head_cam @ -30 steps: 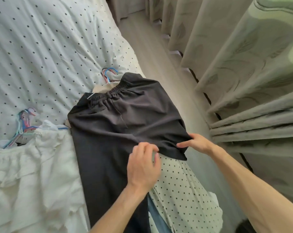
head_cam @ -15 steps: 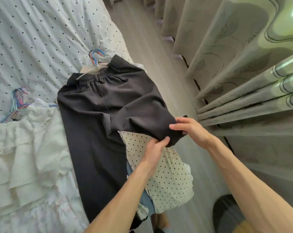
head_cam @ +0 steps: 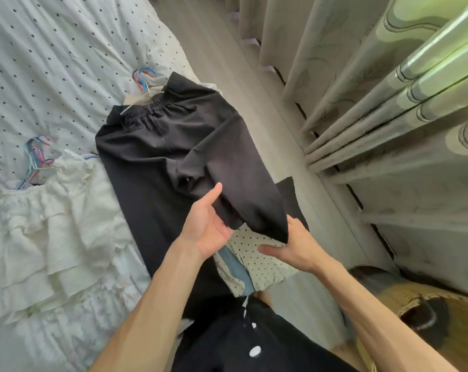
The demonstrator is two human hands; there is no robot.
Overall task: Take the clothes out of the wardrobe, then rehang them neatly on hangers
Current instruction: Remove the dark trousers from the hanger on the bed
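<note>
1. Head view, looking down along the side of a bed: a person stands at six o'clock, both bare forearms reaching in towards the middle.
2. Black trousers lie on the bed, elastic waistband at twelve o'clock. One leg runs flat down towards six, and the other is folded up and lifted.
3. The left hand pinches the hem of the lifted leg, thumb on top and fingers underneath.
4. The right hand, at three o'clock of the left, sits at the hem's other corner. The cloth drapes over its fingers, so I cannot tell whether it grips.
5. Beneath the lifted leg lie a cream dotted garment and a strip of blue cloth.
6. A white ruffled garment lies at nine o'clock of the trousers, touching them, with coloured hangers at its far end.
7. More hangers poke out at twelve o'clock, just beyond the waistband.
8. Patterned curtains hang at three o'clock, across a strip of pale floor.
</note>
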